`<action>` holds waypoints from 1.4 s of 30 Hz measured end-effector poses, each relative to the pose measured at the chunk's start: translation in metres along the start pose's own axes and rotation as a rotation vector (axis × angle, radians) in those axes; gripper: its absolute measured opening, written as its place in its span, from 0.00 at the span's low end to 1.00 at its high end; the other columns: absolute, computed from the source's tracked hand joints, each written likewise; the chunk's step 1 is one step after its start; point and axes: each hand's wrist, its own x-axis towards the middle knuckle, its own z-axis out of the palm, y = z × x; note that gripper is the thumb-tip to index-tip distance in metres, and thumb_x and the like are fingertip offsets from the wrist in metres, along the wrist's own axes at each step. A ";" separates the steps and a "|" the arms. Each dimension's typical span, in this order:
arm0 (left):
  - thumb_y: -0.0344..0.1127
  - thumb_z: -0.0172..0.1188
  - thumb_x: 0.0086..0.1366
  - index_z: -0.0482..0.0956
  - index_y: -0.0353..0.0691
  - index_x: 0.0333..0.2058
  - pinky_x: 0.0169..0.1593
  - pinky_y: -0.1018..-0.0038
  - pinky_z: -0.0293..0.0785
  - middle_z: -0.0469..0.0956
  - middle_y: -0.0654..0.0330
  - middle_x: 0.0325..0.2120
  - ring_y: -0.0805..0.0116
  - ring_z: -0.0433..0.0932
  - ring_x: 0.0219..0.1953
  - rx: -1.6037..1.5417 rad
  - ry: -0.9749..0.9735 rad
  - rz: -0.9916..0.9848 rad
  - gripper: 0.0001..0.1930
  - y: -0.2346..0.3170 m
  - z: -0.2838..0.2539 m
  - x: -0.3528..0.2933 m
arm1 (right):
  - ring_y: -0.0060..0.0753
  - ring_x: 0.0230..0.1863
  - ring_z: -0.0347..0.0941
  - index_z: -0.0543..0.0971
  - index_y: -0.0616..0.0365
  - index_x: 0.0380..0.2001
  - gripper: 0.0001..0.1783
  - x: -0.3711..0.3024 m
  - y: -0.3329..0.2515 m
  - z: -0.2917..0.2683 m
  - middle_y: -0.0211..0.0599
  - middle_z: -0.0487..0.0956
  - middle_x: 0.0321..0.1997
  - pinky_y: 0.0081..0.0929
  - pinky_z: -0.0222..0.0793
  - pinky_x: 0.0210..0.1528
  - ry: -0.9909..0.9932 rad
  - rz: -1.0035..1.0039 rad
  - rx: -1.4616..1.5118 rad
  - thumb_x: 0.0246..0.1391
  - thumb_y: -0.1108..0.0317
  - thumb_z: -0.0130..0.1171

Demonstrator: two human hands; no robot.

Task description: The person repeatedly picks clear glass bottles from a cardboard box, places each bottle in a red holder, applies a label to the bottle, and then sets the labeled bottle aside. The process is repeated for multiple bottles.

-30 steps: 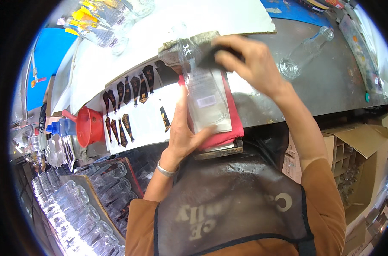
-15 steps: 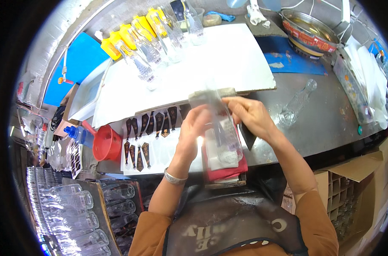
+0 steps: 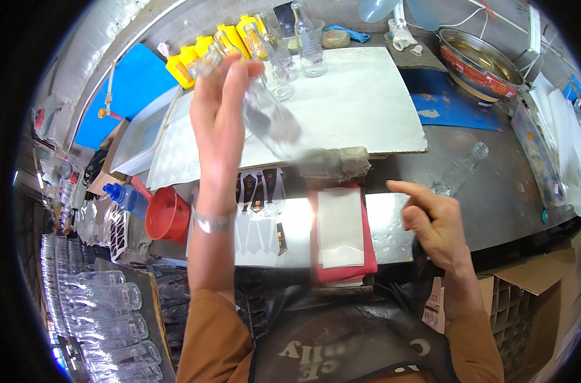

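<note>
My left hand is raised over the left part of the white board, closed on a clear glass bottle. The bottle tilts, neck up by my fingers and base down to the right, blurred by motion. A dark patch shows on or through its glass. At the right, above the metal worktop, my right hand holds nothing, index finger stretched out and thumb apart. Between my arms lies a white pad on a red cloth, with a cloth-wrapped block behind it. Dark tie-shaped labels lie on a pale sheet, partly hidden by my left arm.
A clear bottle lies on the right of the worktop. Several bottles stand on the board's far side, before yellow containers. A red dipper is at the left, a metal basin at the far right.
My left hand has lifted the bottle off the white pad and carried it up and left. My right hand has let go and moved right and down.
</note>
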 end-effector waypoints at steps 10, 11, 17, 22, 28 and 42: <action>0.44 0.63 0.68 0.78 0.27 0.48 0.52 0.73 0.74 0.84 0.52 0.41 0.68 0.82 0.45 0.136 0.021 -0.029 0.22 -0.167 0.002 0.094 | 0.08 0.26 0.62 0.78 0.59 0.55 0.16 -0.023 0.043 -0.069 0.29 0.79 0.41 0.10 0.58 0.29 0.733 0.001 -0.117 0.65 0.74 0.53; 0.46 0.65 0.67 0.80 0.29 0.46 0.50 0.72 0.75 0.84 0.53 0.41 0.68 0.82 0.43 0.178 0.030 0.002 0.22 -0.181 -0.004 0.103 | 0.06 0.26 0.61 0.77 0.59 0.55 0.17 -0.018 0.050 -0.079 0.30 0.81 0.45 0.09 0.57 0.28 0.807 -0.019 -0.165 0.65 0.74 0.53; 0.52 0.69 0.61 0.72 0.28 0.59 0.57 0.68 0.72 0.79 0.42 0.51 0.57 0.79 0.54 0.445 0.009 -0.021 0.37 -0.189 -0.034 0.121 | 0.14 0.22 0.68 0.74 0.51 0.62 0.34 0.022 0.084 -0.116 0.30 0.80 0.52 0.20 0.68 0.33 0.564 0.070 -0.376 0.53 0.53 0.68; 0.45 0.69 0.62 0.62 0.28 0.65 0.69 0.63 0.59 0.68 0.39 0.62 0.54 0.66 0.67 0.230 0.187 0.239 0.40 -0.078 0.023 0.017 | 0.24 0.22 0.67 0.81 0.57 0.46 0.26 0.022 0.093 -0.109 0.36 0.77 0.26 0.26 0.66 0.30 0.348 0.182 -0.445 0.53 0.47 0.67; 0.34 0.73 0.56 0.63 0.31 0.66 0.68 0.63 0.61 0.69 0.46 0.63 0.54 0.68 0.65 0.084 -0.417 0.084 0.41 -0.007 0.058 -0.127 | 0.16 0.22 0.68 0.82 0.60 0.36 0.23 0.038 0.046 -0.076 0.29 0.77 0.23 0.20 0.64 0.27 0.333 -0.144 -0.205 0.61 0.47 0.62; 0.37 0.57 0.72 0.44 0.33 0.72 0.68 0.65 0.58 0.59 0.42 0.66 0.58 0.60 0.68 -0.497 -0.239 -0.735 0.39 -0.047 0.042 -0.212 | 0.16 0.23 0.71 0.70 0.67 0.60 0.26 0.006 0.069 0.096 0.39 0.81 0.50 0.17 0.70 0.29 -0.112 0.242 0.188 0.64 0.65 0.59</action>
